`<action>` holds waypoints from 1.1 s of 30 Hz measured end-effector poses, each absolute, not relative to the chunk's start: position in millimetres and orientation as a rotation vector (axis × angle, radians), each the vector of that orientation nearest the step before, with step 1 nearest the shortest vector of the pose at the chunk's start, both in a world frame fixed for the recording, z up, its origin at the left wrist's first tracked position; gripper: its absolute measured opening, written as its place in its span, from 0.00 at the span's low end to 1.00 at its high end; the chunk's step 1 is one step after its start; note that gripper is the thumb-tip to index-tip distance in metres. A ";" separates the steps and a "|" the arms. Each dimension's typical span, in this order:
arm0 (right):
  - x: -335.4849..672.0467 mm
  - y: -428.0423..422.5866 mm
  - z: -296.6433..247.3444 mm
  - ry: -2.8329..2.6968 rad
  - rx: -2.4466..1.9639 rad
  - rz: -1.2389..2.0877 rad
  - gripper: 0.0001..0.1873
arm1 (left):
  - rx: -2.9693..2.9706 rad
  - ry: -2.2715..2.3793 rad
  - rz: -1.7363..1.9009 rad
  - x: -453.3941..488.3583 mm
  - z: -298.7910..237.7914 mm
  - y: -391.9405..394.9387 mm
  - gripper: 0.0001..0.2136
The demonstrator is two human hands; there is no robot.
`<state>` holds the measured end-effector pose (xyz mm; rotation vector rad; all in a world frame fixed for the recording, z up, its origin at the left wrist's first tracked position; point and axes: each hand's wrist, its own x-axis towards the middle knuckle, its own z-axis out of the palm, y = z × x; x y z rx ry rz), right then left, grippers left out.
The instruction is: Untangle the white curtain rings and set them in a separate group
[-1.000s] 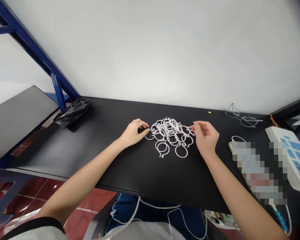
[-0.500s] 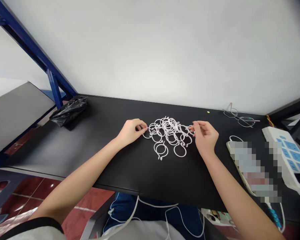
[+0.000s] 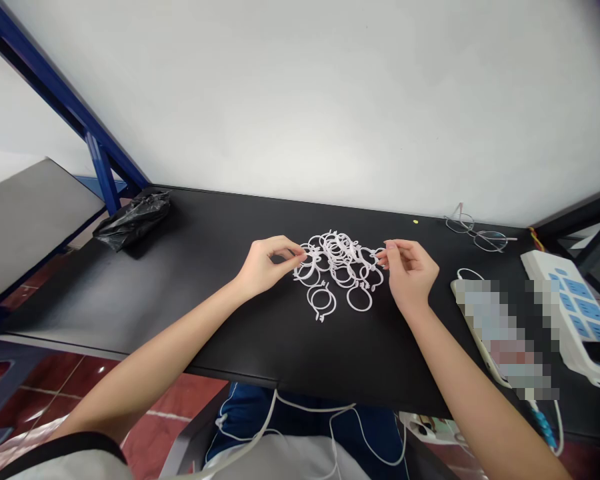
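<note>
A loose pile of thin white plastic rings (image 3: pixel 341 251) with small clasp-like ends lies on the black table (image 3: pixel 220 233). At the pile's left edge, my left hand (image 3: pixel 269 267) pinches a white ring between thumb and fingertips. My right hand (image 3: pixel 412 272) is at the right edge, its thumb and forefinger closed on another white ring, partly hidden by the fingers. Two overlapping rings (image 3: pixel 321 315) lie just in front of the pile. Beside them on the right is a single ring (image 3: pixel 359 310).
On the right lie a phone (image 3: pixel 473 333) with a cable, a white power strip (image 3: pixel 547 293) with blue sockets, and eyeglasses (image 3: pixel 490 241). A crumpled black plastic bag (image 3: pixel 135 220) rests at the back left. Behind the table stands a white wall (image 3: pixel 300 107).
My left hand has moved right, towards the pile, bringing its pinched ring over the neighbouring rings. My right hand has hardly moved.
</note>
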<state>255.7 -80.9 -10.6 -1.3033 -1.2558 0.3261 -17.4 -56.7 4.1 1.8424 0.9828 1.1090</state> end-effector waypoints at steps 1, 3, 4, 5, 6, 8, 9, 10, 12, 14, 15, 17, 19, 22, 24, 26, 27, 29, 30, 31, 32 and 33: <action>253.2 -84.0 -8.6 -1.300 -1.285 0.304 0.07 | 1.841 0.957 1.105 -15.9 3.9 -58.8 0.07; 245.6 -92.0 -3.8 -1.454 -1.211 0.274 0.05 | 1.856 0.922 1.102 -13.0 3.9 -62.7 0.07; 240.3 -96.5 -1.4 -1.577 -1.144 0.295 0.05 | 1.866 0.913 1.099 -11.7 3.9 -64.4 0.08; 234.3 -101.3 0.5 -1.749 -1.073 0.370 0.09 | 1.878 0.906 1.093 -10.5 3.9 -65.8 0.08; 227.9 -105.9 1.8 -1.876 -0.995 0.421 0.13 | 1.892 0.898 1.079 -9.3 3.8 -67.0 0.08; 215.6 -113.9 2.0 -1.996 -0.896 0.540 0.18 | 1.918 0.881 1.063 -7.4 3.3 -68.7 0.10; 210.5 -116.8 1.2 -2.004 -0.871 0.604 0.21 | 1.931 0.874 1.057 -6.6 2.8 -69.3 0.10; 206.5 -118.9 0.1 -1.984 -0.868 0.654 0.22 | 1.942 0.869 1.051 -5.9 2.2 -69.8 0.10; 202.2 -120.9 -1.6 -1.873 -0.913 0.704 0.19 | 1.954 0.862 1.049 -4.7 1.0 -70.8 0.10; 201.3 -121.2 -2.0 -1.772 -0.978 0.763 0.14 | 1.970 0.849 1.056 -3.5 0.4 -72.2 0.10; 201.2 -121.3 -1.9 -1.734 -0.994 0.781 0.12 | 1.986 0.842 1.066 -2.9 0.4 -73.0 0.09; 200.6 -122.1 -1.3 -1.666 -1.007 0.799 0.07 | 2.029 0.823 1.092 -1.6 0.9 -75.0 0.08; 198.4 -123.6 -0.7 -1.604 -1.012 0.819 0.05 | 2.069 0.794 1.115 -0.5 1.5 -76.7 0.07; 193.9 -125.8 0.4 -1.495 -1.013 0.895 0.06 | 2.106 0.746 1.148 0.5 2.0 -78.2 0.07; 191.7 -125.9 1.8 -1.408 -1.021 0.966 0.08 | 2.131 0.727 1.169 0.6 2.1 -78.5 0.07; 190.8 -124.9 3.1 -1.344 -1.031 1.019 0.11 | 2.155 0.717 1.185 0.3 2.3 -78.6 0.07; 190.9 -124.4 3.4 -1.335 -1.032 1.036 0.12 | 2.165 0.715 1.192 0.1 2.5 -78.7 0.07; 191.5 -123.9 3.5 -1.356 -1.021 1.048 0.11 | 2.166 0.714 1.202 -0.3 3.5 -79.5 0.07; 192.0 -124.2 3.5 -1.375 -1.008 1.043 0.09 | 2.148 0.722 1.208 -0.5 4.2 -80.2 0.07; 192.5 -125.0 3.8 -1.386 -0.996 1.029 0.07 | 2.111 0.736 1.218 -0.6 5.2 -81.1 0.07; 192.9 -126.2 4.5 -1.388 -0.983 1.010 0.06 | 2.052 0.750 1.218 -0.7 6.3 -82.4 0.07; 193.2 -127.7 5.9 -1.383 -0.970 0.992 0.05 | 1.974 0.753 1.202 -0.7 7.5 -83.9 0.09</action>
